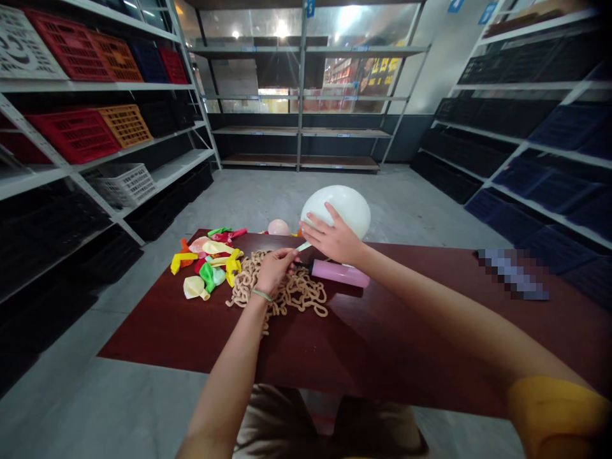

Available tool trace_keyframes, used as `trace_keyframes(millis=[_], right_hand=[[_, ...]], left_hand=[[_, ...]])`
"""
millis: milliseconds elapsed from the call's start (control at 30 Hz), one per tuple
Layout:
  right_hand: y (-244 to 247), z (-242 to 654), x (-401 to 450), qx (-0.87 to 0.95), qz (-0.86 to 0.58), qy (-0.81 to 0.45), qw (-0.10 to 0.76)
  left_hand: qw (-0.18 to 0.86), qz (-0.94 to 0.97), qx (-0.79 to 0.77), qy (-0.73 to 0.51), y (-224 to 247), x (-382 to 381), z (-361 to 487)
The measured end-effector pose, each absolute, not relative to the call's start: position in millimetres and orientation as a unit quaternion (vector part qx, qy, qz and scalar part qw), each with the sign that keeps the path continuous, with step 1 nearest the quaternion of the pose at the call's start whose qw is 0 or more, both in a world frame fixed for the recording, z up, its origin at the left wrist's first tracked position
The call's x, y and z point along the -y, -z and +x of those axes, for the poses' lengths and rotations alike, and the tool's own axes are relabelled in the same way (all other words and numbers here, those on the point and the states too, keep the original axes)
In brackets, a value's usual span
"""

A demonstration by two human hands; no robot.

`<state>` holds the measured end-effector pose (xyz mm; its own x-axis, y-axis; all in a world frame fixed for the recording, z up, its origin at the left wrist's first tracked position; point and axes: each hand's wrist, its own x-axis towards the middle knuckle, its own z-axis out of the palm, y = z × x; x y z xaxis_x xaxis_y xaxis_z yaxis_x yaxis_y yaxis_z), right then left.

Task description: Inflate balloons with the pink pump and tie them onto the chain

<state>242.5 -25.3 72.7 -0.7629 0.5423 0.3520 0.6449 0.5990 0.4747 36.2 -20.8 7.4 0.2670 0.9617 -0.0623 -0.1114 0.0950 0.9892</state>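
I see right hand [332, 241] fingers spread on white balloon [340, 209] | left hand [275, 268] fingers pinched at pink pump [339, 273] nozzle | pump just under right fingers, on table [382, 344] | loose balloons [208, 261] left of left fingers

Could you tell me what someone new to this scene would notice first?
Most striking is the inflated white balloon at the far edge of the dark red table, with the right hand resting on it. Just below lies a pink pump, its tip at the left hand, which is over a tan rope pile. Colourful flat balloons are scattered to the left.
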Motion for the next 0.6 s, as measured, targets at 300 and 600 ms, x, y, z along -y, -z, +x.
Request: trace_keyframes(millis=[300,600], right_hand=[[-61.0,232.6,60.4,0.868,-0.383,0.290,0.124],[13.6,223.5,109.1,0.825,-0.500,0.179,0.193]], left_hand=[[0.494,0.602,-0.445,-0.442,-1.8,13.9,28.2],[0.450,0.602,-0.494,-0.437,-0.8,17.1,31.5]])
